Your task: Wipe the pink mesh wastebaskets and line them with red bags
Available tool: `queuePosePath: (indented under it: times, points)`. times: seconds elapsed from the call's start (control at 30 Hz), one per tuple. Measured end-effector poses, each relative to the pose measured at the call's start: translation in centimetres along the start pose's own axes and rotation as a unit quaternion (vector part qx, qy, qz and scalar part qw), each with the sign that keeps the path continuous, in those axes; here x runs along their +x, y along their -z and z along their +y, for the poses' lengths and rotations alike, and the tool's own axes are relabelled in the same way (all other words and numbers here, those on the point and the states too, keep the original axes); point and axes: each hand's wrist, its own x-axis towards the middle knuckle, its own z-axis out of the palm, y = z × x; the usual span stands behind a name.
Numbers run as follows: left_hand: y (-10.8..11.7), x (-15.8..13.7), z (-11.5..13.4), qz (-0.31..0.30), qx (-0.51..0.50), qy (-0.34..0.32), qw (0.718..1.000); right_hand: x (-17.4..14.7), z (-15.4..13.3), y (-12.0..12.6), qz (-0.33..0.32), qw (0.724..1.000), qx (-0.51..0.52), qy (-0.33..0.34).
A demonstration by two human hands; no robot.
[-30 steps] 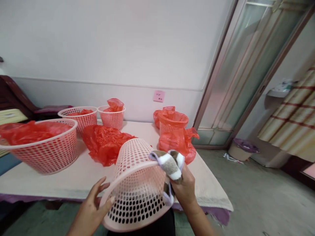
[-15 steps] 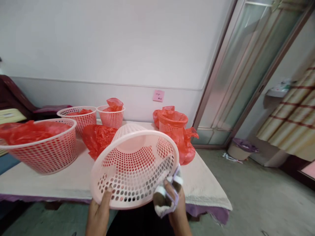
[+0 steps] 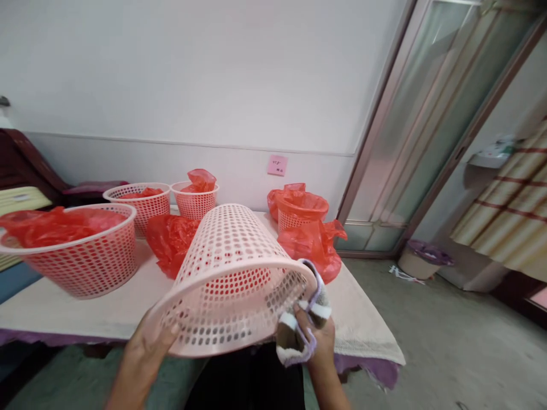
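Note:
A pale pink plastic basket (image 3: 237, 236) with round holes lies tilted in front of me, its wide mouth turned toward me and its base toward the wall. My left hand (image 3: 147, 344) grips the rim at the lower left, thumb inside. At the right of the rim, my right hand (image 3: 316, 336) is closed on a striped cloth (image 3: 294, 341) in brown, white and grey with purple edging. The cloth lies over the rim there, and most of my right fingers are hidden behind it and the basket.
Several similar baskets with red plastic bags stand on the white-covered table: a large basket (image 3: 92, 267) at left, a bag-lined basket (image 3: 301, 210) at back right. A crumpled red bag (image 3: 168, 242) and a red bag (image 3: 314, 247) flank mine. A bin (image 3: 421, 262) stands on the floor.
The basket's mouth has tipped downward, so more of its outer side and base show. My left hand has shifted left, and my right hand with the cloth slightly right.

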Motion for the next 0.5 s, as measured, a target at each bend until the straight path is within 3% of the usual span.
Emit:
queuePosePath:
  times: [0.1, 0.23, 0.37, 0.5]
  points:
    - [0.8, 0.7, 0.1, 0.019, 0.079, -0.010, 0.997, 1.4, -1.1, -0.4, 0.011, 1.000, -0.008, -0.005]
    - [-1.0, -0.1, -1.4, 0.050, -0.007, 0.021, 0.998, 0.7, -0.5, -2.1, 0.035, 0.996, 0.030, -0.071]
    - [-4.7, -2.1, -2.5, 0.019, -0.102, 0.092, 0.990, -4.4, 1.5, -5.0, -0.029, 0.974, 0.120, -0.192]
    - [-8.1, -4.1, -3.4, -0.014, -0.103, 0.092, 0.990, -9.6, 2.3, -7.8, -0.128, 0.950, 0.216, -0.186]
